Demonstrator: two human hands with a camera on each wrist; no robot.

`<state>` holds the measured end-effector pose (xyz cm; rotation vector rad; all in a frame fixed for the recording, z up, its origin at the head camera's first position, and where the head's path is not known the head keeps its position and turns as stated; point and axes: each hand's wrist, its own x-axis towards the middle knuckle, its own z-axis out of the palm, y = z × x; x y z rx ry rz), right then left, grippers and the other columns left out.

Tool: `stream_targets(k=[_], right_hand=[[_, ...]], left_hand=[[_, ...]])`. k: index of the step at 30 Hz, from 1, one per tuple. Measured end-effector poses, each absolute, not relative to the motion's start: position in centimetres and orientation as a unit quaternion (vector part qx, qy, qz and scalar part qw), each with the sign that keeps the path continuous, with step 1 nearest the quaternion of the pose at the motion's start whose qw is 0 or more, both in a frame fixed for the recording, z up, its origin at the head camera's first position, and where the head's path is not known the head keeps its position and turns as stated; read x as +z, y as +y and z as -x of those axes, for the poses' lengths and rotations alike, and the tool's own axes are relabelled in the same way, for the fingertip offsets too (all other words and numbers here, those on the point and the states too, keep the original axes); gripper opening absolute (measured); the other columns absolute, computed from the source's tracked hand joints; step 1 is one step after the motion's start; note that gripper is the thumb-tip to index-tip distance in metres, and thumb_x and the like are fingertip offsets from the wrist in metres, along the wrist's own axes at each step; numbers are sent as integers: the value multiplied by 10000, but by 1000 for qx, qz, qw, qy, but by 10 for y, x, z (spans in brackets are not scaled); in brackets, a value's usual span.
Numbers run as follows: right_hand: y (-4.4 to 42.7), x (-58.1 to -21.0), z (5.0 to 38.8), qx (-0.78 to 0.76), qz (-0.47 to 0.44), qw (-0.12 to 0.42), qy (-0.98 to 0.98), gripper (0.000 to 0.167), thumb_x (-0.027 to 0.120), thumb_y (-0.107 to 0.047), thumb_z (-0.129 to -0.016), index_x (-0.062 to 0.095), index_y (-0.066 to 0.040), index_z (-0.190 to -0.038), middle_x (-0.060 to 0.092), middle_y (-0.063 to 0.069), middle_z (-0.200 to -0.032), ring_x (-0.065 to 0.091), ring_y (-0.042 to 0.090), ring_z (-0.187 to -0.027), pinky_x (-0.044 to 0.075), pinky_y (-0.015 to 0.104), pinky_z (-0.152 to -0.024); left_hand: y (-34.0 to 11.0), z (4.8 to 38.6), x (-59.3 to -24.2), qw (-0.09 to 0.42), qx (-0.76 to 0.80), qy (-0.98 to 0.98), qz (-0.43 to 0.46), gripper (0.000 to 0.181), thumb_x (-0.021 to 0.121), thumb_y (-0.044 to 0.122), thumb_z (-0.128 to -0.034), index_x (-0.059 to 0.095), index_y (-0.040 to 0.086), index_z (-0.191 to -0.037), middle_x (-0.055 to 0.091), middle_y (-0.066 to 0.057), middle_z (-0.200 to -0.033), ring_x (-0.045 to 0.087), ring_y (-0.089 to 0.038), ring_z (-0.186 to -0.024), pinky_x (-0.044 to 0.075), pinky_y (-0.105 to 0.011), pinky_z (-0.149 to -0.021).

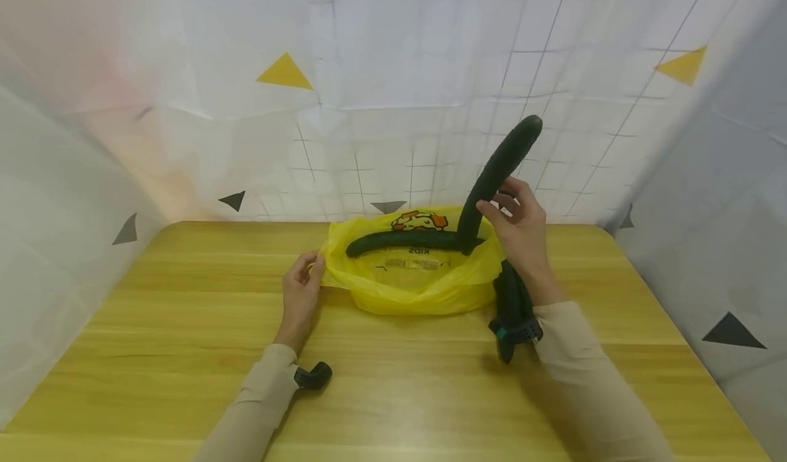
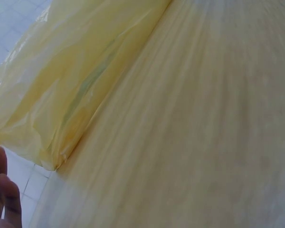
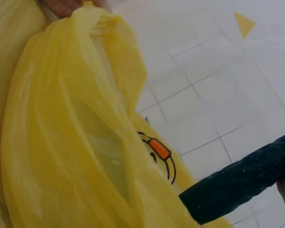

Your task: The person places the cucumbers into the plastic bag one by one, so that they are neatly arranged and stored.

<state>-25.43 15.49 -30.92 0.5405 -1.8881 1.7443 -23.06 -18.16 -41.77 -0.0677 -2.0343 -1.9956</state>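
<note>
A yellow plastic bag with a printed cartoon lies on the table with its mouth spread. Its left edge is pinched by my left hand. One cucumber lies inside the bag, visible through the mouth. My right hand grips a second cucumber, held up at a tilt, its lower end inside the bag opening. In the right wrist view this held cucumber passes behind the bag's rim. More dark green cucumbers lie right of the bag, partly hidden under the right wrist.
The wooden table ends at a back edge against a white sheeted wall with grid lines and triangles. Grey-white side panels flank it. Both wrists wear dark camera straps.
</note>
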Motion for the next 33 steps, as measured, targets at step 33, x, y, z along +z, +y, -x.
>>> stream_targets(k=[33], right_hand=[[144,-346,284,477,-234,157,-833,434,620,27,-878,498,-22,-1292,528,190,-1263,544,359,-1150,463,497,-961]], left_hand=[[-182,231,-418,139,-691,-709,20,271,551,201,-963,630,20,-1147,615,-92,-1166,566,-74,-1059,444,-157,-914]])
